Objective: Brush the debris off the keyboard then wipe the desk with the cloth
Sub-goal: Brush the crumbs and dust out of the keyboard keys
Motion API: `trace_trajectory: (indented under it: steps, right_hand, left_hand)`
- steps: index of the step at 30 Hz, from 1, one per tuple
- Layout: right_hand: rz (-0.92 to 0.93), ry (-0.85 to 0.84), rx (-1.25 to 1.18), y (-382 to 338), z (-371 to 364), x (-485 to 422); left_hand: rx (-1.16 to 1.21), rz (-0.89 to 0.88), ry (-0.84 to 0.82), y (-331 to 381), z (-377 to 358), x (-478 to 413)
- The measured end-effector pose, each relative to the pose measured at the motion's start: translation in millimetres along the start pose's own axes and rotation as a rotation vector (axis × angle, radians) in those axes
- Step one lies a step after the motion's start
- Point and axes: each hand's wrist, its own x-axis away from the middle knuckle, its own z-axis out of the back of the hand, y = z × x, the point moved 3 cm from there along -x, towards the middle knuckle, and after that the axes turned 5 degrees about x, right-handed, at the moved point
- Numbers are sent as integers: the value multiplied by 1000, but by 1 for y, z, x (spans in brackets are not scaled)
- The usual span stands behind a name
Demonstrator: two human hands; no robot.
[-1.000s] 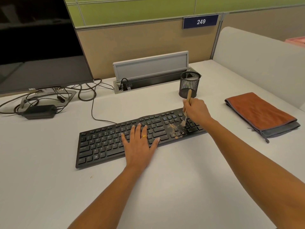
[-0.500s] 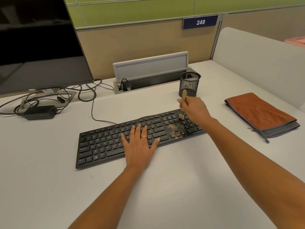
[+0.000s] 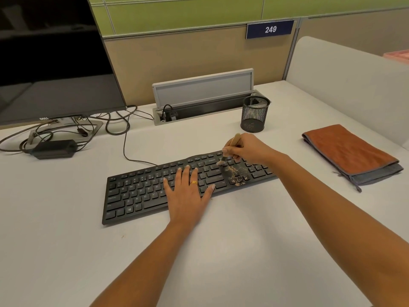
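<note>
The black keyboard [image 3: 141, 191] lies on the white desk [image 3: 221, 251], a bit slanted, w/ its right end farther from the person. The left hand [image 3: 188, 191] rests flat on the middle keys, fingers [image 3: 188, 172] straight & a little apart, a gold ring on one of them. The right hand [image 3: 250, 149] is over the right part of the keyboard. Its fingers [image 3: 230, 151] are curled tight round the wooden handle of a small brush [image 3: 235, 138], handle tilted up & away, bristles down on the keys. Just right of the bristles is the debris [image 3: 238, 173]: brownish crumbs spread over several keys, some near the front edge.

The cloth [image 3: 347, 151] is on the right side of the desk, folded, orange-brown on top w/ a grey layer under it. It is well apart from the keyboard & from both hands.

Containers: a black mesh cup [image 3: 254, 117] stands upright behind the right hand, near but not touching. A pale patch shows inside near its rim; cannot tell what it is. Behind the cup, a cable box [image 3: 210, 109] is sunk in the desk w/ its grey lid [image 3: 203, 89] standing open. Inside, a black plug [image 3: 168, 112] sits at the left end; the rest of the box is dark.

Far left: a monitor [image 3: 51, 63] w/ dark screen, & a black power adapter [image 3: 54, 148] among loose cables near its stand.
</note>
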Motion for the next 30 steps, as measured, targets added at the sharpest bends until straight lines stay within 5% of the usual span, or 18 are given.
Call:
trace_trajectory:
  steps: [8,14,26,30]
  right_hand:
    - [-4,-60,413,-6,16,-8]
    - [85,-51,179,-24,0,-2]
    - [-140,-11,515,3,23,-7]
    - [-159,133,513,-5,26,-7]
  left_hand:
    - [1,2,-7,0,0,0]
    - [-3,5,-4,0,-1,0]
    - [-5,-3,-1,0,0,1]
    - [6,-4,-1,0,0,1]
